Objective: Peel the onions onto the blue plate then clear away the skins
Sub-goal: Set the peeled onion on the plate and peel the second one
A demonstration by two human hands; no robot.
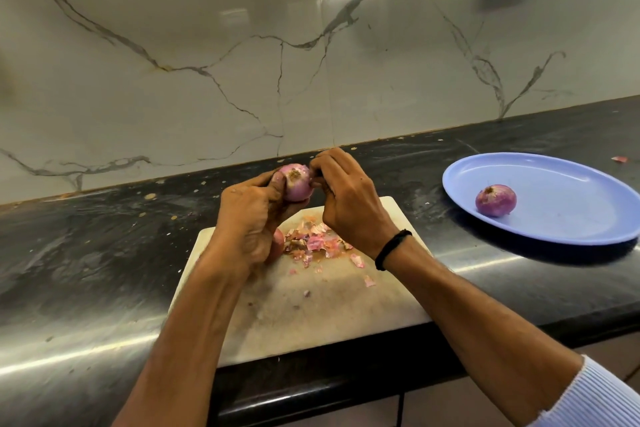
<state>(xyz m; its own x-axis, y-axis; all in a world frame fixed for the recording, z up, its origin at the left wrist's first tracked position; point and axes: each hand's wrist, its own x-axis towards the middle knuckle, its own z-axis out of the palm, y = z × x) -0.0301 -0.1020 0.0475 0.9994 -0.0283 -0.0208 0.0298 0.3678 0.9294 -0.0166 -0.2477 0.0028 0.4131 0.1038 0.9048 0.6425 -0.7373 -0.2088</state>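
On blue plate (568, 229), one onion (496, 200)

Dark, speckled counter (104, 253) bearing a pale cutting board (329, 305) at its front edge, a blue plate (571, 184) to the right, apart from the board, and a loose skin scrap (619, 159) beyond the plate.

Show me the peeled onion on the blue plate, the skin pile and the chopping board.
Round purple peeled onion (496, 200): head view, its front side.
Pink onion-skin pile (317, 243): head view, heap's middle.
White rectangular chopping board (332, 305): head view, bare near part.
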